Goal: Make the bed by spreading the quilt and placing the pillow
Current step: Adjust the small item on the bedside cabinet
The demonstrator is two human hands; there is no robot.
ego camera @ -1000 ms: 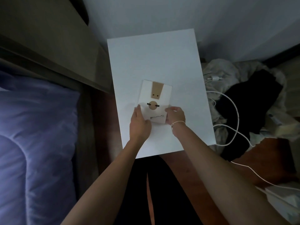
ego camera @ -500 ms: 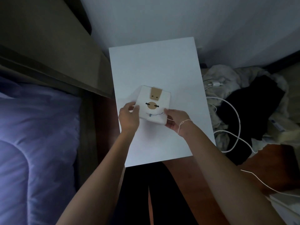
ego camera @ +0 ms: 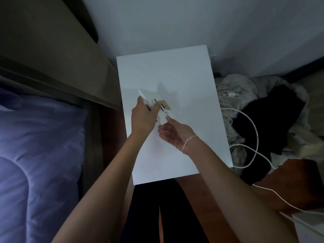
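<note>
Left hand [ego camera: 142,118] grips white card [ego camera: 163,119]; right hand [ego camera: 175,134] pinches corner.

1 head-worn camera is looking steeply down, close above the white table [ego camera: 175,76], taking in the quilt [ego camera: 35,155] beyond its left edge and clothes [ego camera: 271,120] beyond its right.

Your quilt [ego camera: 35,137] is soft purple cloth with a faint sheen. The table top [ego camera: 175,76] looks smooth, matt white, and the card packet [ego camera: 165,106] is matt paperboard with a brown cardboard tab. The cable [ego camera: 252,123] is smooth white plastic, and the floor [ego camera: 294,179] is slightly glossy reddish wood.
</note>
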